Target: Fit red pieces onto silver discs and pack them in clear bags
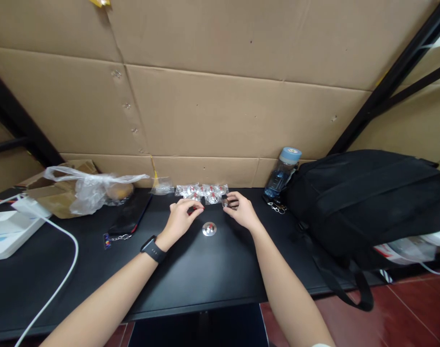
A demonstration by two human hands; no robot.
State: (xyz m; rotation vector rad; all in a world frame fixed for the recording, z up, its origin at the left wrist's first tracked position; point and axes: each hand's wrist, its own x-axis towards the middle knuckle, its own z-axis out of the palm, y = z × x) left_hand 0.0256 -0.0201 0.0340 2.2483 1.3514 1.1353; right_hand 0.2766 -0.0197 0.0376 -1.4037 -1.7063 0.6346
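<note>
My left hand (pixel 182 219), wearing a black watch (pixel 153 248), pinches a small red piece (pixel 199 208), mostly hidden by the fingers. To the right, my right hand (pixel 242 211) has its thumb and fingertips closed on a small clear plastic packet (pixel 225 202); its contents are too small to make out. A round silver disc (pixel 209 229) with a red spot lies flat on the black table (pixel 205 274), between and just below both hands. Behind the hands, several clear packets (pixel 213 196) with silver and red items lie in rows near the cardboard wall.
Flat clear bags (pixel 164 186) lie left of the packets. Further left are a black pouch (pixel 129 214), a knotted plastic bag (pixel 87 193) and a white cable (pixel 75 250). A blue-capped bottle (pixel 277 176) and a black backpack (pixel 367 202) stand on the right.
</note>
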